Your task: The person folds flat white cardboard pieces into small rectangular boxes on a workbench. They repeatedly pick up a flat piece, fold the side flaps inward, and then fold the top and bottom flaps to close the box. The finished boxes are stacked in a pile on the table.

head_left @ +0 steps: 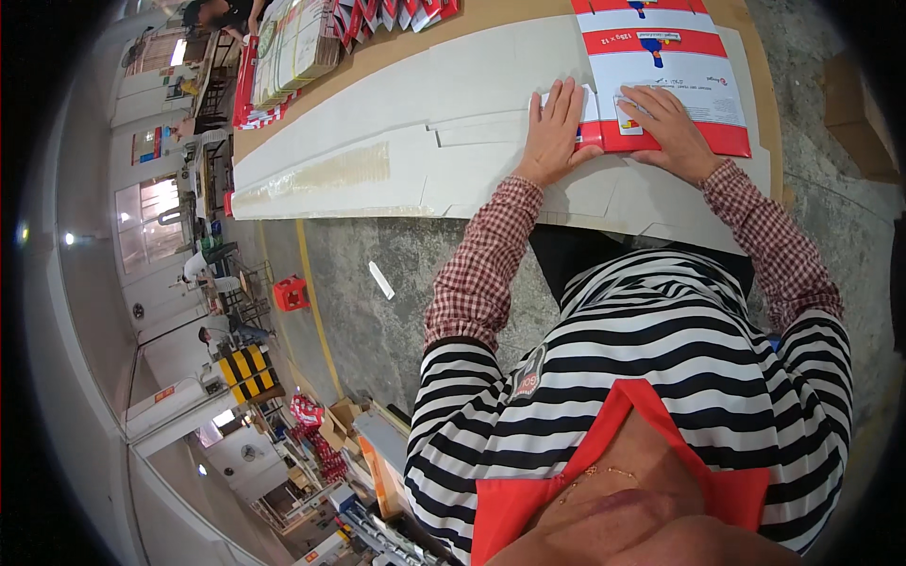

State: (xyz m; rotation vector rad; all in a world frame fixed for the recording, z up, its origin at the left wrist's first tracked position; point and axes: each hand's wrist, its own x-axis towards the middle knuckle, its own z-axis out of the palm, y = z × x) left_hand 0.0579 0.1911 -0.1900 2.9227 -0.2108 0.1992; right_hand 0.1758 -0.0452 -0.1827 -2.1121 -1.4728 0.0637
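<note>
Worktop (510, 14) runs across the far side, mostly covered by pale grey board (368, 127). Red-and-white printed packaging (703, 104) sits on the board at the right end, near edge facing the person. Bundled stack of sheets (297, 47) at the far left, on top of red-and-white pieces. Left hand (555, 137) palm down at the packaging's left edge, fingers extended, thumb out to the right. Right hand (672, 132) lies on the packaging's near part, fingers open and flat, no grip. White strip (381, 280) on the floor, left of the person.
</note>
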